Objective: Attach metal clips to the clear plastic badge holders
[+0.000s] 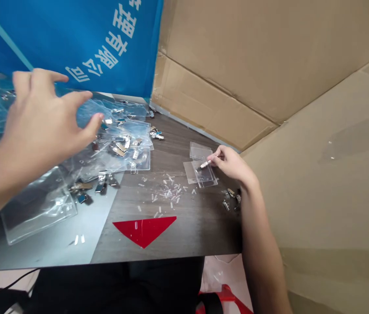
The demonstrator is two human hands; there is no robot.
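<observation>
My left hand [45, 115] is raised over a pile of clear plastic badge holders [141, 159], its fingers spread and nothing in them. Metal badge clips [121, 149] lie among the holders. At the right, my right hand [232, 165] pinches a small metal badge clip [205, 164] between thumb and fingers. Beneath that clip are a few small clear plastic sleeves [191, 172] on the dark table; whether the clip is fastened to one I cannot tell. Several loose clips [226, 205] lie beside my right forearm.
Short clear plastic strips [171, 192] are scattered mid-table. A red triangle [144, 231] lies near the front edge. Cardboard walls [217, 102] rise behind and to the right, close to my right arm. A blue sheet with white characters [106, 48] stands at the back left.
</observation>
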